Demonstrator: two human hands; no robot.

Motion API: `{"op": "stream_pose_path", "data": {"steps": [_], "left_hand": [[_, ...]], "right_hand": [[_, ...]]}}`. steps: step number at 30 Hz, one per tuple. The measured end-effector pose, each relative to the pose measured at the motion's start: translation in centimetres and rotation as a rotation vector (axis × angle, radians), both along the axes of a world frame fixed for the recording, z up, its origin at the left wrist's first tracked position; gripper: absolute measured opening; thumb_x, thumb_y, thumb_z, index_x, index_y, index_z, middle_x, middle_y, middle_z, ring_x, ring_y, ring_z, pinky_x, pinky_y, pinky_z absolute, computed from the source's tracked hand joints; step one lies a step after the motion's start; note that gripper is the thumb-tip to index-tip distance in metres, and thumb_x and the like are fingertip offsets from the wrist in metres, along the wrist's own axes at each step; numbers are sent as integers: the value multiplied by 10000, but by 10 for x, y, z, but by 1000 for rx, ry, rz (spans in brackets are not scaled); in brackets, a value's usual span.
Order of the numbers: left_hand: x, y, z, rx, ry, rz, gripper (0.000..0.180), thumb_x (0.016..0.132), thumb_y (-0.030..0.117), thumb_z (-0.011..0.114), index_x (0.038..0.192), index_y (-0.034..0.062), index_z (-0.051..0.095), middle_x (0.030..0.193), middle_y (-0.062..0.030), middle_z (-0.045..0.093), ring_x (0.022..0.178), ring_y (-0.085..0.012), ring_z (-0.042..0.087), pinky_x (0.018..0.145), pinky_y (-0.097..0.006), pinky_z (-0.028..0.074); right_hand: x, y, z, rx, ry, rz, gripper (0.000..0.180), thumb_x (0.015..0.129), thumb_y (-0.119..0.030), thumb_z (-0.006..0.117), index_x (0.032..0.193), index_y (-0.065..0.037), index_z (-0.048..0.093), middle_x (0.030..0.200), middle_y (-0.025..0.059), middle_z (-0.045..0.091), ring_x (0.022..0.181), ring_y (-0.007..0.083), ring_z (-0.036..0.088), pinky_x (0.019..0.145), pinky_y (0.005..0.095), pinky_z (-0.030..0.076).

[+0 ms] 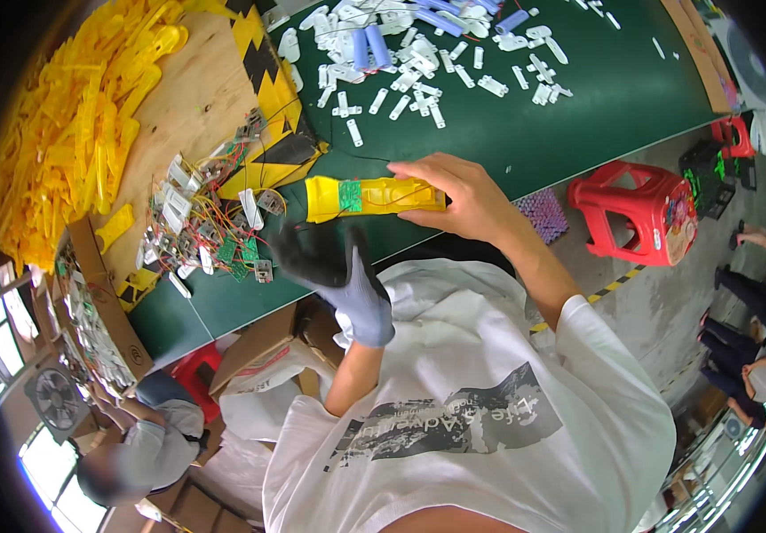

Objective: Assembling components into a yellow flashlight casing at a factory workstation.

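Note:
My right hand point(464, 197), bare, is closed around the right end of a yellow plastic housing half point(383, 195) held above the green table. Inside the housing lies a small green circuit board point(350, 196), with thin wires by it. My left hand point(329, 271), in a grey and black glove, is just below the housing's left end. Its thumb stands apart from the slightly blurred fingers, and I see nothing held between them. Close to its fingertips is a heap of wired parts point(210, 222): small green boards, switch-like pieces and red, yellow and black wires.
Yellow housing pieces point(81, 133) are piled on a wooden board at left, edged with black-yellow tape point(272, 89). White plastic pieces point(418, 67) and blue cylindrical cells point(371, 47) lie at the table's far side. A red stool point(636, 213) stands to the right. Other people are farther off.

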State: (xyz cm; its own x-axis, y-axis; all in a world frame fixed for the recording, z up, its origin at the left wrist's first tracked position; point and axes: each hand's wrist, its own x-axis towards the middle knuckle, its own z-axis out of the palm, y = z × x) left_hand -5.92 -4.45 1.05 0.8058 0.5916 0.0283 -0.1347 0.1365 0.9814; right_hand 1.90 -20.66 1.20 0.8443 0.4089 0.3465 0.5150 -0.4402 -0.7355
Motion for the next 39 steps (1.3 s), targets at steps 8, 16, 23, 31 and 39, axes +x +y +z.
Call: {"op": "stream_pose_path", "data": {"steps": [8, 16, 23, 31, 39], "left_hand": [[51, 21, 35, 1470, 62, -732, 543, 614, 147, 812, 1122, 107, 625, 1287, -141, 517, 1215, -395, 451, 993, -498, 399], [56, 38, 6, 1285, -150, -783, 482, 661, 152, 805, 1104, 78, 630, 1136, -109, 628, 984, -332, 600, 860, -420, 479], [52, 37, -2, 1230, -203, -732, 462, 696, 174, 785, 1118, 101, 610, 1145, -103, 605, 1011, -315, 585, 876, -431, 469], [51, 40, 5, 1315, -189, -776, 427, 671, 101, 766, 1064, 69, 603, 1164, -104, 603, 1051, -331, 566, 906, -447, 454], [49, 38, -1, 1151, -203, -685, 340, 660, 42, 726, 962, 74, 573, 1137, -99, 607, 1055, -351, 551, 953, -462, 419]], "right_hand": [[12, -27, -13, 21, -14, 179, 566, 745, -188, 783, 1271, -119, 586, 932, 73, 646, 780, 255, 628, 692, 342, 522], [13, -32, -15, 11, -40, 211, 550, 752, -179, 775, 1266, -122, 586, 971, 78, 651, 811, 256, 642, 710, 342, 536], [17, -31, -16, 35, -76, 231, 452, 756, -210, 774, 1167, -87, 630, 990, 73, 669, 857, 246, 654, 745, 344, 544], [17, -29, -10, 2, 10, 236, 425, 718, -156, 804, 1108, -70, 656, 1000, 81, 676, 871, 247, 660, 751, 336, 543], [21, -32, -2, -11, 97, 243, 366, 705, -91, 812, 1040, -51, 670, 1018, 88, 685, 894, 241, 668, 769, 327, 540]]}}
